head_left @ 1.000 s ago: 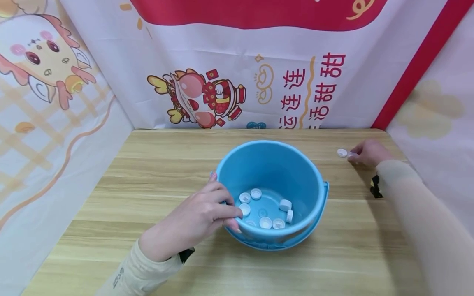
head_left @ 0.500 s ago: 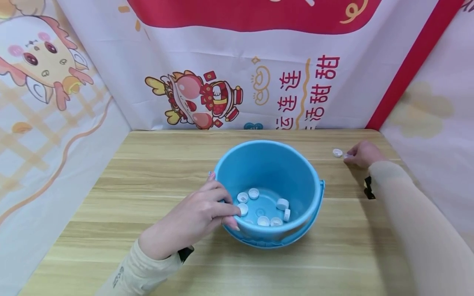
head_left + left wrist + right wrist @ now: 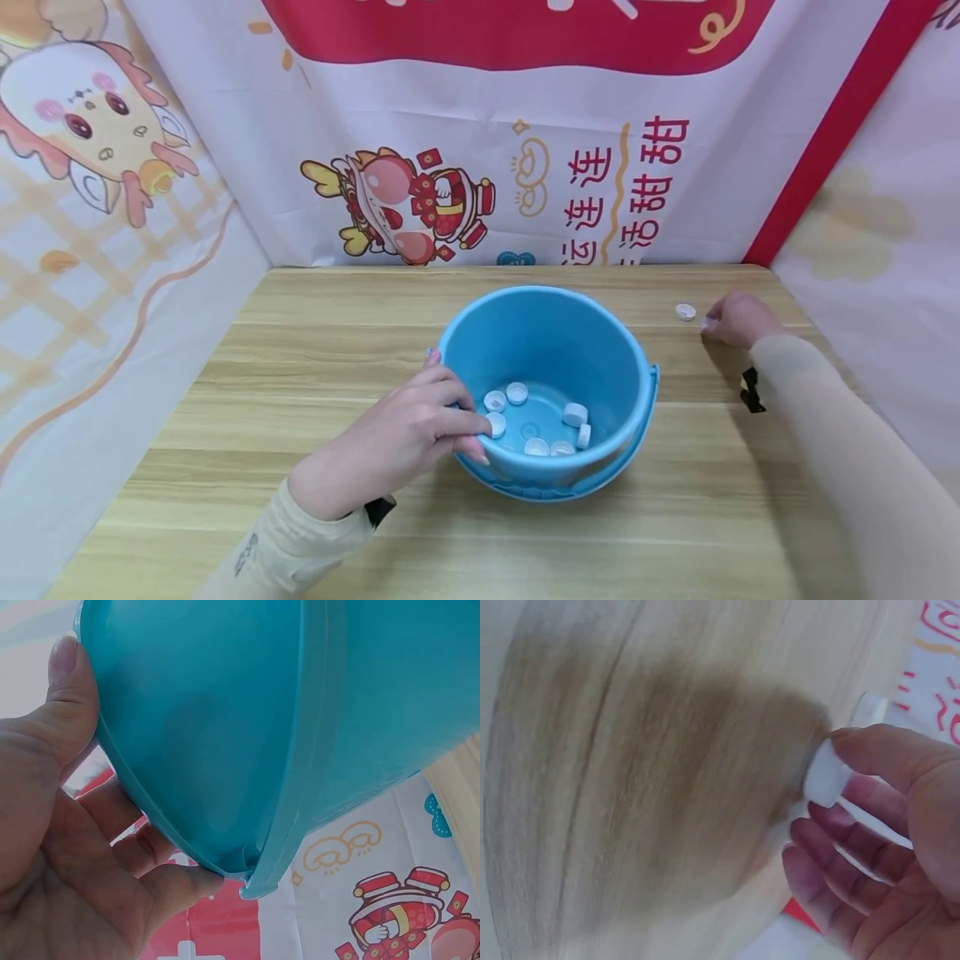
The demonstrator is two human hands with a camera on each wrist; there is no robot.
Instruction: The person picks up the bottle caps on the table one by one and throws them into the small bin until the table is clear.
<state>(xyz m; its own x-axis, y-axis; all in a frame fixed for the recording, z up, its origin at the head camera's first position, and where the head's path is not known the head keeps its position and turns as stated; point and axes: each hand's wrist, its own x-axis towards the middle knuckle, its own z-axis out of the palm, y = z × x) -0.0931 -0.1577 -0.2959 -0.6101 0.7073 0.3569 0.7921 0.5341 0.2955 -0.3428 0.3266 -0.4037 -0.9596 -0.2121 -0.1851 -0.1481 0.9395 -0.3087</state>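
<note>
A blue plastic bucket [image 3: 555,337] stands on the table with several white bottle caps [image 3: 536,447] on its floor. My left hand [image 3: 408,421] grips the near-left rim; in the left wrist view the thumb lies on one side of the bucket wall [image 3: 202,735] and the fingers curl at its edge. At the far right, my right hand [image 3: 741,319] pinches a white bottle cap [image 3: 827,774] between thumb and fingers, low over the wood or touching it, I cannot tell which. Just left of that hand, another white cap [image 3: 686,312] lies on the table.
The wooden table [image 3: 315,333] reaches back to a printed white and red cloth [image 3: 420,100]. More cloth hangs along the left and right sides. The bucket's blue handle [image 3: 600,482] is folded down along its front.
The right hand has shifted only slightly and stays by the caps at the far right. The left hand keeps its grip on the bucket rim. The head view has moved a little.
</note>
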